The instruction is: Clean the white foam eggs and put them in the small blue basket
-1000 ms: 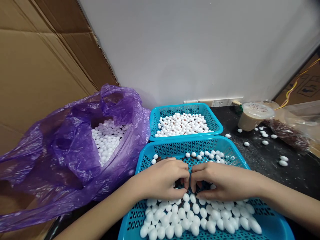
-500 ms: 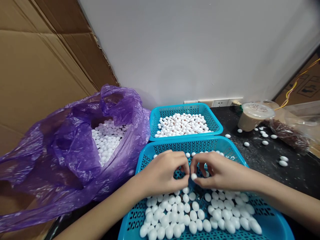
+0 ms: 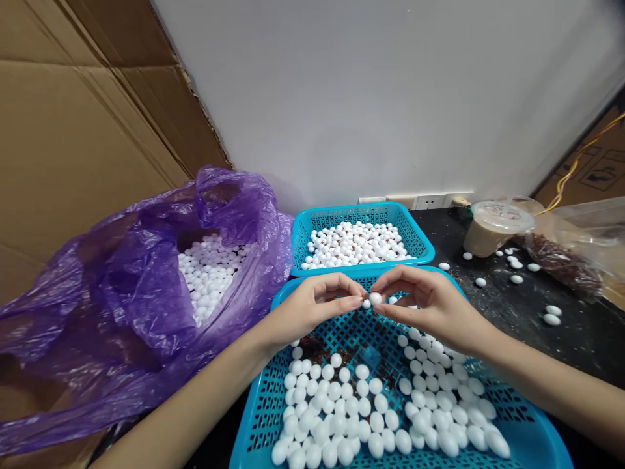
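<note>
Both of my hands are raised over the far half of a large turquoise plastic mesh basket. My right hand pinches a white foam ball between thumb and fingers. The fingertips of my left hand are closed together against the ball's other side, and I cannot tell whether they grip it. Below my hands, several white foam balls lie on the mesh in two loose groups. Dark brown crumbs dot the mesh between them.
A smaller turquoise basket full of white balls stands beyond the large one. To the left, an open purple plastic bag holds more balls. On the black counter at right are loose balls, a lidded drink cup and a clear bag.
My hands have risen toward the basket's far rim, carrying the pinched ball up with them. The balls below have spread apart, leaving more mesh and brown crumbs visible.
</note>
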`<state>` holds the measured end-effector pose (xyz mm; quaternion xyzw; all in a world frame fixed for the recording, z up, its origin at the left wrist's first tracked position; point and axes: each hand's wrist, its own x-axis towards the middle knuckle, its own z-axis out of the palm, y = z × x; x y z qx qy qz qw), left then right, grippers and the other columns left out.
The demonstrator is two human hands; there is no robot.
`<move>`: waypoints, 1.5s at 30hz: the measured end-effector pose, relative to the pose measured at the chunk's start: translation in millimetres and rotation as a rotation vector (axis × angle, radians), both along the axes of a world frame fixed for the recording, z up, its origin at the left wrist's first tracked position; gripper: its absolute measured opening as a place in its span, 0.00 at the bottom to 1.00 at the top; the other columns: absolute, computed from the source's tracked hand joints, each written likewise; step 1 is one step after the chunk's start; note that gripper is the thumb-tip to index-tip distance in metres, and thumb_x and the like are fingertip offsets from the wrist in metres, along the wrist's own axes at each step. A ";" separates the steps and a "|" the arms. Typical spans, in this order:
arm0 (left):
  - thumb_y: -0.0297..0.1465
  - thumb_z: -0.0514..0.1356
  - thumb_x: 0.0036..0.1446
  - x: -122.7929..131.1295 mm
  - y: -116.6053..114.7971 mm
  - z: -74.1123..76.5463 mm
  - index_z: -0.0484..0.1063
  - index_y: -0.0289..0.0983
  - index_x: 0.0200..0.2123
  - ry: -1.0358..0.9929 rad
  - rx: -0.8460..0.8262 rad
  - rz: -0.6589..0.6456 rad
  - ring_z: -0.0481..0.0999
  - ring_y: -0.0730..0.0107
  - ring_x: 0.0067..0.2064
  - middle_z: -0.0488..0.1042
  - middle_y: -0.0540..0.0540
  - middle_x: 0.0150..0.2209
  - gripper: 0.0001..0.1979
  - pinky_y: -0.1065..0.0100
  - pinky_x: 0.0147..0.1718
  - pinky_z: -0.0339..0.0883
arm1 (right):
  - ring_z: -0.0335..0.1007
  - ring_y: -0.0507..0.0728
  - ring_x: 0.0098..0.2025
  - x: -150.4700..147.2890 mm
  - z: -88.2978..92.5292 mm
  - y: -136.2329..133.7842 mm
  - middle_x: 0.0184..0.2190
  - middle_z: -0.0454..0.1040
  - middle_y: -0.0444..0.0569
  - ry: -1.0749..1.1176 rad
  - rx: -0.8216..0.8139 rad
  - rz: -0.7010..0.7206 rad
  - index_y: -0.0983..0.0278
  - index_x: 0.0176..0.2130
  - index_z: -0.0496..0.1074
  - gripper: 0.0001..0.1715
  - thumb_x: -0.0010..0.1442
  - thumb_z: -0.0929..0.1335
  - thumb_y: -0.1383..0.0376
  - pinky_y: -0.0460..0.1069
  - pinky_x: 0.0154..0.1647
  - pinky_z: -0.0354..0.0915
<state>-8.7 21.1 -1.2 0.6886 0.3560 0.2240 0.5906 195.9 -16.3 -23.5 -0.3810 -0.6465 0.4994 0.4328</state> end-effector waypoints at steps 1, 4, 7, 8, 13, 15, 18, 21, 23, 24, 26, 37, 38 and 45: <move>0.34 0.60 0.54 -0.6 0.3 0.2 0.71 0.34 0.36 -0.011 -0.030 -0.010 0.70 0.69 0.43 0.73 0.46 0.39 0.09 0.67 0.45 0.62 | 0.71 0.53 0.39 -0.2 0.0 -0.8 0.36 0.73 0.48 0.007 0.015 0.013 0.63 0.37 0.70 0.08 0.55 0.70 0.65 0.47 0.36 0.70; 0.32 0.60 0.54 -1.3 0.1 1.7 0.72 0.34 0.35 -0.023 -0.069 -0.036 0.70 0.71 0.42 0.73 0.46 0.38 0.07 0.68 0.45 0.61 | 0.71 0.53 0.38 0.5 0.9 -2.2 0.36 0.73 0.48 -0.003 0.078 0.032 0.63 0.38 0.71 0.07 0.56 0.69 0.66 0.47 0.37 0.71; 0.31 0.61 0.52 -0.8 -0.6 3.7 0.72 0.34 0.32 -0.020 -0.098 -0.064 0.70 0.72 0.39 0.73 0.48 0.34 0.06 0.68 0.43 0.61 | 0.71 0.52 0.37 1.3 2.5 -3.0 0.35 0.73 0.48 -0.037 0.143 0.031 0.64 0.37 0.72 0.06 0.56 0.69 0.67 0.47 0.36 0.71; 0.31 0.61 0.52 -0.6 -0.7 4.1 0.72 0.34 0.31 -0.018 -0.108 -0.071 0.70 0.72 0.38 0.72 0.48 0.34 0.05 0.68 0.42 0.61 | 0.71 0.52 0.37 1.3 3.0 -3.3 0.35 0.73 0.48 -0.045 0.156 0.032 0.64 0.37 0.72 0.06 0.56 0.69 0.67 0.47 0.35 0.72; 0.31 0.61 0.52 -0.8 -0.6 4.9 0.72 0.34 0.31 -0.018 -0.108 -0.081 0.70 0.73 0.36 0.72 0.49 0.32 0.05 0.70 0.39 0.61 | 0.71 0.52 0.37 0.5 3.9 -4.7 0.35 0.73 0.48 -0.046 0.168 0.039 0.63 0.37 0.72 0.06 0.55 0.70 0.68 0.48 0.37 0.73; 0.31 0.61 0.53 -0.8 -0.7 5.1 0.72 0.34 0.31 -0.021 -0.099 -0.083 0.69 0.74 0.35 0.72 0.49 0.32 0.05 0.71 0.38 0.61 | 0.72 0.52 0.37 0.3 4.0 -5.2 0.35 0.74 0.47 -0.041 0.159 0.034 0.63 0.36 0.73 0.06 0.55 0.70 0.68 0.48 0.37 0.73; 0.30 0.60 0.53 -0.4 -1.2 5.6 0.72 0.34 0.31 -0.018 -0.098 -0.089 0.69 0.74 0.34 0.72 0.49 0.31 0.05 0.72 0.37 0.61 | 0.72 0.52 0.36 0.4 4.0 -5.6 0.34 0.74 0.47 -0.037 0.158 0.025 0.64 0.35 0.73 0.06 0.54 0.71 0.67 0.48 0.37 0.73; 0.30 0.60 0.53 0.2 -1.7 5.4 0.73 0.34 0.31 -0.015 -0.104 -0.096 0.69 0.75 0.33 0.72 0.49 0.31 0.05 0.72 0.36 0.61 | 0.72 0.52 0.36 0.8 3.8 -5.7 0.33 0.74 0.47 -0.046 0.172 0.019 0.64 0.34 0.73 0.05 0.53 0.71 0.67 0.47 0.36 0.74; 0.30 0.61 0.53 0.4 -2.1 4.9 0.73 0.33 0.31 -0.017 -0.107 -0.094 0.69 0.75 0.33 0.72 0.49 0.30 0.05 0.72 0.36 0.61 | 0.72 0.52 0.36 0.9 3.7 -5.8 0.33 0.74 0.47 -0.054 0.185 0.016 0.64 0.34 0.74 0.05 0.53 0.71 0.67 0.47 0.36 0.74; 0.30 0.61 0.53 0.5 -2.3 4.7 0.73 0.33 0.31 -0.016 -0.108 -0.092 0.69 0.74 0.34 0.72 0.48 0.30 0.06 0.72 0.36 0.61 | 0.72 0.52 0.36 0.9 3.7 -6.0 0.33 0.75 0.48 -0.057 0.192 0.016 0.64 0.33 0.74 0.05 0.53 0.71 0.68 0.47 0.36 0.74; 0.31 0.61 0.52 0.7 -2.9 4.4 0.72 0.33 0.31 -0.014 -0.105 -0.089 0.69 0.74 0.34 0.72 0.48 0.31 0.06 0.73 0.36 0.61 | 0.72 0.52 0.36 0.7 4.0 -6.4 0.33 0.75 0.48 -0.061 0.200 0.016 0.64 0.33 0.74 0.04 0.53 0.71 0.68 0.47 0.36 0.74; 0.30 0.60 0.53 1.6 -4.8 6.4 0.71 0.33 0.31 -0.016 -0.071 -0.105 0.68 0.75 0.32 0.71 0.49 0.30 0.05 0.73 0.34 0.61 | 0.72 0.53 0.35 0.2 6.1 -7.9 0.32 0.75 0.47 -0.070 0.188 0.006 0.62 0.32 0.74 0.04 0.52 0.71 0.67 0.48 0.35 0.74; 0.31 0.60 0.53 1.8 -4.8 6.5 0.71 0.33 0.31 -0.014 -0.069 -0.104 0.68 0.75 0.32 0.71 0.49 0.30 0.05 0.73 0.34 0.61 | 0.72 0.53 0.35 0.3 6.3 -8.0 0.32 0.75 0.47 -0.072 0.186 0.006 0.62 0.32 0.74 0.04 0.52 0.71 0.67 0.48 0.35 0.74; 0.31 0.60 0.53 2.7 -6.3 7.3 0.70 0.34 0.30 0.010 -0.048 -0.093 0.68 0.74 0.32 0.71 0.49 0.30 0.06 0.71 0.35 0.61 | 0.72 0.53 0.35 0.1 6.6 -8.0 0.32 0.75 0.47 -0.075 0.201 0.007 0.62 0.33 0.74 0.04 0.53 0.71 0.67 0.48 0.35 0.74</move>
